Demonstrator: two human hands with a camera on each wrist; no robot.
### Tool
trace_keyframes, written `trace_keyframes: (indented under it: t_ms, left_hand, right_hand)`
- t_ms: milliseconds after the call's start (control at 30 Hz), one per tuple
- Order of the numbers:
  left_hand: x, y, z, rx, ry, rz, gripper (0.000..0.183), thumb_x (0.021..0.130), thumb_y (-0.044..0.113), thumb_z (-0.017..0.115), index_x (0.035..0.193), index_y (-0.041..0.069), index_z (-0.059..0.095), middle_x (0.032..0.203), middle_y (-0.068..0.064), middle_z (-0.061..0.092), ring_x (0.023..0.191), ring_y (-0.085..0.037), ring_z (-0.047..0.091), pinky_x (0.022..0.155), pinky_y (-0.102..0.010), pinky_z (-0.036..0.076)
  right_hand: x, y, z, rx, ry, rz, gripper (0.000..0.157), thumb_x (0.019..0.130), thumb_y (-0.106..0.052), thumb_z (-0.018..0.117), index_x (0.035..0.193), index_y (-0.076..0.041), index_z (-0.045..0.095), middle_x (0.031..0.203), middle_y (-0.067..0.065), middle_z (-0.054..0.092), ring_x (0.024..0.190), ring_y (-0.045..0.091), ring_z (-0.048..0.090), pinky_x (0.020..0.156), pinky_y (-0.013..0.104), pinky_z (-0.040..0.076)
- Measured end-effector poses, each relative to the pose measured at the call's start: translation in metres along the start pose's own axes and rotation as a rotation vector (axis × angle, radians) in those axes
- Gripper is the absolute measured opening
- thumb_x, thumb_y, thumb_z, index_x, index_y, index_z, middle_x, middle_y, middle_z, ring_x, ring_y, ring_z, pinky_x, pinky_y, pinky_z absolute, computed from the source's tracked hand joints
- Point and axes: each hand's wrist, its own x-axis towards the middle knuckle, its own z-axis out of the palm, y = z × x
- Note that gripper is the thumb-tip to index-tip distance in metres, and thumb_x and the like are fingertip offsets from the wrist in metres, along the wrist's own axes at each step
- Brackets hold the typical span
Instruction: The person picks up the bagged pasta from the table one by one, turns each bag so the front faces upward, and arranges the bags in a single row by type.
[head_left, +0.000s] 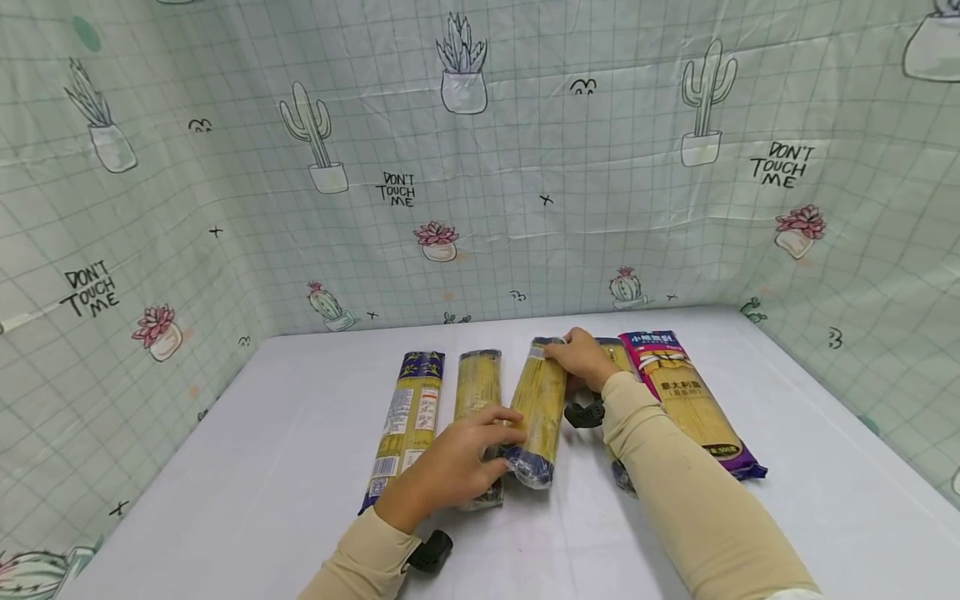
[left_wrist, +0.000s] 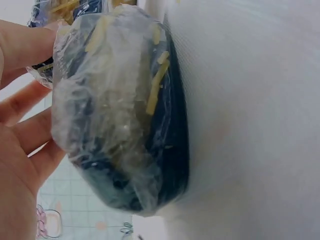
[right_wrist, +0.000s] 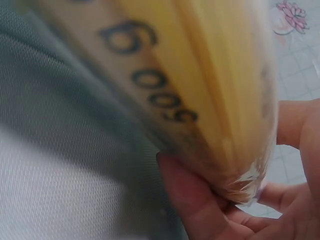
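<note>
Transparent spaghetti packs lie side by side on a white table. My right hand (head_left: 585, 358) grips the far end of the middle spaghetti pack (head_left: 542, 400). The right wrist view shows thumb and fingers around the end of this clear pack (right_wrist: 215, 100), printed "500 g". My left hand (head_left: 468, 458) holds the same pack's near left edge with thumb and fingers, reaching over the second spaghetti pack (head_left: 478, 383). A dark-blue pack end (left_wrist: 120, 110) in crinkled film fills the left wrist view; the left fingers (left_wrist: 32, 132) go partly behind it.
Left stands a blue-ended spaghetti pack (head_left: 408, 412) with white labels. Another pack (head_left: 615, 354) is mostly hidden behind the right hand and sleeve. At the far right lies a pink and purple pasta pack (head_left: 686, 400). A patterned cloth (head_left: 510, 167) hangs around the table (head_left: 300, 433).
</note>
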Motion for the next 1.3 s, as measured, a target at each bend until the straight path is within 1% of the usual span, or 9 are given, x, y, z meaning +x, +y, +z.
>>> trace_keyframes:
  t_ms: [333,600,733,833,900,933,1033,1133,1300]
  left_hand:
    - [0.002,-0.001,0.0,-0.374,0.128,-0.206,0.065,0.083,0.002,0.077,0.144,0.011,0.054,0.146,-0.003,0.044,0.114,-0.022,0.062,0.085,-0.032,0.056]
    - [0.001,0.0,0.001,-0.604,0.093,-0.392,0.097,0.081,0.02,0.078,0.156,0.044,0.022,0.147,-0.008,0.052,0.112,-0.02,0.065,0.084,-0.036,0.056]
    - [0.0,-0.002,-0.002,-0.704,0.074,-0.358,0.1,0.082,0.011,0.073,0.154,0.054,0.018,0.115,-0.007,0.065,0.089,-0.014,0.062,0.075,-0.032,0.053]
    - [0.0,-0.002,-0.003,-0.773,0.041,-0.3,0.103,0.082,0.001,0.069,0.154,0.053,0.018,0.074,0.002,0.043,0.064,-0.012,0.039,0.063,-0.029,0.043]
    - [0.0,-0.002,-0.003,-0.815,0.013,-0.275,0.103,0.081,-0.003,0.066,0.155,0.051,0.019,0.071,-0.001,0.021,0.059,-0.014,0.025,0.06,-0.03,0.038]
    - [-0.001,-0.002,-0.003,-0.828,0.009,-0.27,0.103,0.081,-0.003,0.066,0.156,0.05,0.02,0.07,0.001,0.03,0.06,-0.012,0.03,0.06,-0.029,0.039]
    - [-0.002,-0.002,-0.002,-0.848,0.004,-0.271,0.097,0.081,-0.002,0.066,0.156,0.045,0.026,0.1,-0.006,0.062,0.071,-0.011,0.05,0.065,-0.029,0.046]
    - [-0.002,-0.002,-0.002,-0.913,0.0,-0.282,0.089,0.082,-0.002,0.064,0.155,0.04,0.034,0.143,-0.018,0.052,0.098,-0.021,0.066,0.073,-0.039,0.057]
    - [0.0,-0.001,-0.004,-1.027,-0.02,-0.263,0.082,0.083,-0.008,0.055,0.156,0.027,0.037,0.142,-0.021,0.051,0.104,-0.034,0.068,0.076,-0.053,0.058]
  right_hand:
    - [-0.002,-0.006,-0.01,0.265,0.007,0.045,0.042,0.099,-0.018,0.059,0.129,0.006,0.045,0.112,0.022,0.059,0.085,0.022,0.064,0.065,0.031,0.056]
    - [-0.01,-0.015,-0.016,0.362,0.014,0.053,0.039,0.101,-0.018,0.058,0.131,0.004,0.046,0.117,0.02,0.06,0.086,0.02,0.064,0.068,0.03,0.055]
    - [-0.015,-0.023,-0.019,0.413,0.009,0.043,0.047,0.101,-0.018,0.058,0.14,0.004,0.042,0.123,0.022,0.058,0.091,0.021,0.065,0.072,0.031,0.056]
    - [-0.02,-0.028,-0.022,0.429,0.014,0.048,0.052,0.101,-0.018,0.058,0.145,0.002,0.038,0.126,0.022,0.056,0.094,0.023,0.065,0.074,0.032,0.057]
    - [-0.024,-0.029,-0.024,0.424,0.021,0.049,0.054,0.101,-0.018,0.058,0.147,0.0,0.035,0.128,0.023,0.054,0.096,0.024,0.065,0.074,0.033,0.057]
    - [-0.026,-0.029,-0.025,0.429,0.025,0.05,0.054,0.101,-0.018,0.059,0.147,0.0,0.035,0.128,0.023,0.054,0.096,0.024,0.065,0.074,0.033,0.057]
    - [-0.029,-0.028,-0.027,0.429,0.037,0.039,0.056,0.101,-0.019,0.059,0.148,-0.001,0.033,0.128,0.024,0.054,0.096,0.025,0.065,0.075,0.033,0.057]
    - [-0.032,-0.027,-0.03,0.441,0.048,0.037,0.059,0.102,-0.02,0.058,0.151,-0.002,0.03,0.13,0.024,0.053,0.1,0.025,0.064,0.078,0.033,0.057]
    - [-0.034,-0.026,-0.033,0.47,0.073,0.044,0.063,0.102,-0.019,0.057,0.155,-0.004,0.026,0.135,0.024,0.049,0.108,0.029,0.062,0.082,0.034,0.057]
